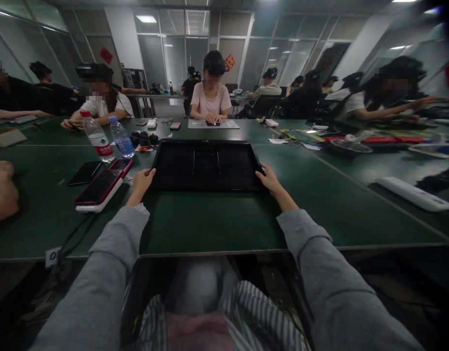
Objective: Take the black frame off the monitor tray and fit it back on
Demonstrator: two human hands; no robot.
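A black rectangular tray [173,165] with a raised rim and a thin U-shaped frame inside is on or just above the green table [210,219]. My left hand [143,181] grips its left edge, thumb on the rim. On the opposite side, my right hand [271,179] is closed on the right edge, with the thumb on top. The fingers under the tray are mostly hidden. Left of my left hand, a phone in a red case [98,187] rests on a white object [103,201].
Two bottles [100,141] [122,141], a black phone [84,173] and black-and-orange items [146,141] stand or lie at left. A white power strip [413,192] lies right. Several people sit around; another person's hand [3,192] is at far left.
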